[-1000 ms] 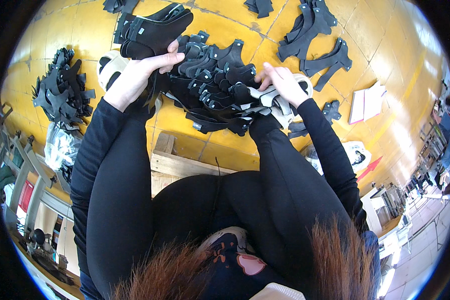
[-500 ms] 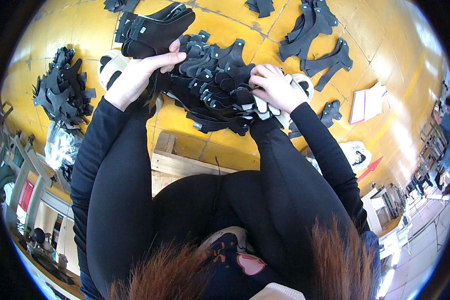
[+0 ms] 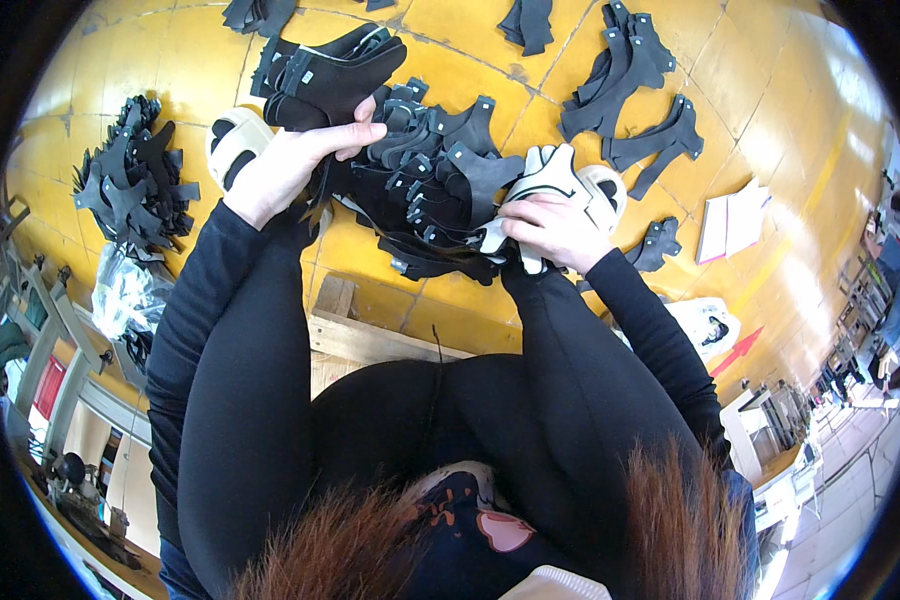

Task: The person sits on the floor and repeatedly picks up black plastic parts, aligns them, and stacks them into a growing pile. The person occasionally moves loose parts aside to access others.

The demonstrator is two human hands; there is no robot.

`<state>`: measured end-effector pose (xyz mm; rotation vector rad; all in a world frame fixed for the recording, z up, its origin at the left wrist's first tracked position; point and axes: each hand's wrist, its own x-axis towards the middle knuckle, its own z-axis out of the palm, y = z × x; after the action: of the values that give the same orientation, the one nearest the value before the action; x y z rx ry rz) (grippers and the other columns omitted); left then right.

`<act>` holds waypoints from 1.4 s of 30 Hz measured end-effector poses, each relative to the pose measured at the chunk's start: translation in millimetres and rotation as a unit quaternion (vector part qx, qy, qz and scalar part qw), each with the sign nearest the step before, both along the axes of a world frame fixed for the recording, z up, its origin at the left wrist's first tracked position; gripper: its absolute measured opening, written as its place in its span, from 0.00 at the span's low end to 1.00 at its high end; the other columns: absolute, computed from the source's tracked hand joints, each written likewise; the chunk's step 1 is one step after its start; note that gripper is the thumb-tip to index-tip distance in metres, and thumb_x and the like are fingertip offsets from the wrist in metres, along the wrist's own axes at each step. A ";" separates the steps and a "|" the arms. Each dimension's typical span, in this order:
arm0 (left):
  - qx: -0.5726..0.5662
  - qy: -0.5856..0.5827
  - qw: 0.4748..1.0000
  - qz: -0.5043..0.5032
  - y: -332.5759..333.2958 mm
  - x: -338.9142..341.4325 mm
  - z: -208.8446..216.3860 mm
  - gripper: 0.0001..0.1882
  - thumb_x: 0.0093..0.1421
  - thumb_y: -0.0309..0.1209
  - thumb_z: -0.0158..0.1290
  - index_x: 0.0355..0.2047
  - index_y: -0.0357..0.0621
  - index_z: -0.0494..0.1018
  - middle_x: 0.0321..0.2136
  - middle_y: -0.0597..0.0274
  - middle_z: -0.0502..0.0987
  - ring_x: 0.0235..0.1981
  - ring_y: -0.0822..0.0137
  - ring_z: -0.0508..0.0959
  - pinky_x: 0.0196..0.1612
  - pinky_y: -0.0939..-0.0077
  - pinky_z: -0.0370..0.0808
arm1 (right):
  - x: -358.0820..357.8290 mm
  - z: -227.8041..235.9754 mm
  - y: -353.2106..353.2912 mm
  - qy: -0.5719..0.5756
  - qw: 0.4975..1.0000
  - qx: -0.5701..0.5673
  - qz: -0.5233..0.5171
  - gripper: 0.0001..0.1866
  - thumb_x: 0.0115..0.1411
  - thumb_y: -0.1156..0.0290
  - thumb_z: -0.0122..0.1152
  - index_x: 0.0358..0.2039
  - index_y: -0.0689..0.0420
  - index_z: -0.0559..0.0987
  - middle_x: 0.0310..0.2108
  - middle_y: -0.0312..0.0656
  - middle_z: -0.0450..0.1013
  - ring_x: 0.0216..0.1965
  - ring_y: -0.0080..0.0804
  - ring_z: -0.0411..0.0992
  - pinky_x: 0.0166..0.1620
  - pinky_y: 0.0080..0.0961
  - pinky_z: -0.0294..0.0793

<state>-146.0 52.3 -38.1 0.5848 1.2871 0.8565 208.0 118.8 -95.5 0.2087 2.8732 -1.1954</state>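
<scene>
On the left, the left hand [image 3: 300, 165] clamps a neat stack of curved matte-black pieces [image 3: 338, 78], beside a jumbled heap of tagged dark pieces [image 3: 432, 185]. Farther right, the right hand's [image 3: 558, 232] fingers curl over smooth white pieces [image 3: 547, 178], though I cannot tell whether they pinch; this seems a hold-and-handle step, calling next for a steady left grip.
</scene>
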 end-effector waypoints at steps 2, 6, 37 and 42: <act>0.000 0.002 1.000 -0.005 0.2 -0.2 -0.5 0.08 0.60 0.26 0.58 0.32 0.46 0.68 0.26 0.76 0.65 0.25 0.81 0.61 0.30 0.84 0.58 | -4.9 7.0 1.6 0.012 1.000 0.023 0.002 0.16 0.63 0.70 0.53 0.51 0.47 0.71 0.51 0.41 0.72 0.42 0.42 0.76 0.45 0.34 0.77; -0.017 0.006 1.000 -0.004 -1.0 0.1 -0.1 0.08 0.58 0.27 0.62 0.34 0.45 0.72 0.28 0.75 0.70 0.28 0.80 0.65 0.32 0.83 0.62 | -28.9 16.9 7.7 -0.053 0.997 -0.054 -0.010 0.16 0.60 0.71 0.54 0.49 0.45 0.73 0.46 0.39 0.72 0.38 0.41 0.76 0.42 0.33 0.76; -0.144 -0.019 0.962 -0.231 -7.1 9.2 1.7 0.16 0.55 0.29 0.63 0.45 0.42 0.78 0.37 0.68 0.81 0.39 0.74 0.77 0.44 0.76 0.75 | -104.6 70.9 32.4 0.016 0.926 -0.325 -0.193 0.11 0.62 0.66 0.62 0.42 0.57 0.78 0.35 0.46 0.80 0.38 0.44 0.80 0.41 0.35 0.76; -0.076 -0.002 0.933 -0.353 -12.8 17.5 -22.1 0.13 0.57 0.23 0.56 0.43 0.40 0.75 0.38 0.62 0.79 0.43 0.69 0.77 0.49 0.73 0.73 | -80.1 72.8 32.6 0.016 0.882 -0.350 -0.315 0.10 0.62 0.68 0.63 0.42 0.58 0.78 0.35 0.45 0.79 0.36 0.42 0.79 0.41 0.31 0.75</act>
<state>-128.6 39.5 -60.2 0.8459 1.0119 0.1584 127.9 151.3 -22.7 1.1402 2.2131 -2.2362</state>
